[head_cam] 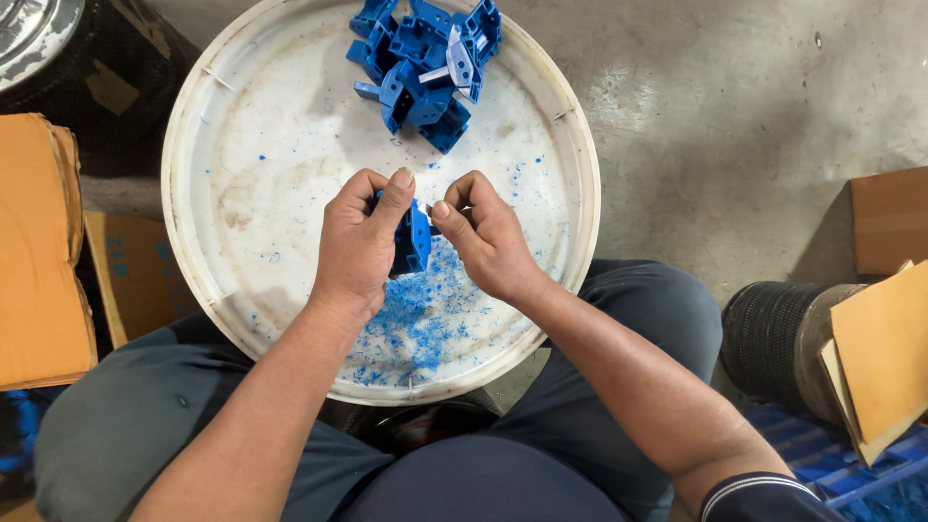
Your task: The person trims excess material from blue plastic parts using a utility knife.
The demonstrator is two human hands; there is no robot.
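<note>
I see the left hand [360, 244] closed around a blue plastic part [414, 240], thumb and curled fingers clamping it from the left so that only its right half sticks out past the knuckles. The right hand [485, 235] meets it from the other side, thumb and forefinger pinched together at the part's upper right edge; something thin seems to sit in that pinch, but I cannot tell what it is. The part hangs between the two hands, just above the middle of a round white tray [193, 126], not resting on it.

Directly under the hands I see blue shavings [418, 324] scattered thickly across the tray's near half. At the tray's far edge, well apart from the hands, lies a pile of blue parts [425, 58] of the same kind. The tray rests over the person's lap, with cardboard boxes [39, 251] to the left on the concrete floor [735, 106].
</note>
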